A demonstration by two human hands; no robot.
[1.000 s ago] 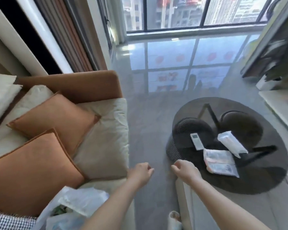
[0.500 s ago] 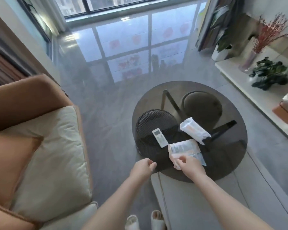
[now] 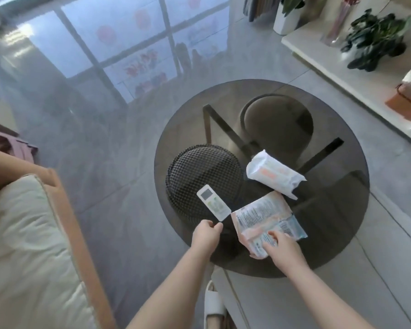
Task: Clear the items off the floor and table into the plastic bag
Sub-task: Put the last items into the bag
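Note:
A round dark glass table [image 3: 337, 233] carries three items. A white remote [image 3: 213, 202] lies at its near left. A white wipes pack [image 3: 274, 175] sits behind a flat pink and blue packet [image 3: 262, 216]. My right hand [image 3: 281, 246] is on the near end of the flat packet, fingers curled over its edge. My left hand [image 3: 207, 235] hovers at the table's near rim, loosely curled, just short of the remote's near end and holding nothing. The plastic bag is out of view.
A dark woven stool [image 3: 199, 167] and a round seat [image 3: 278, 124] show through the glass. A cream and orange sofa [image 3: 29, 245] fills the left. A white ledge [image 3: 356, 74] with potted plants runs along the right. A white slipper [image 3: 212, 302] is below.
The view swung right from the sofa and bag to the table. Both hands reached forward; my right hand came down on the flat packet and my left hand neared the remote.

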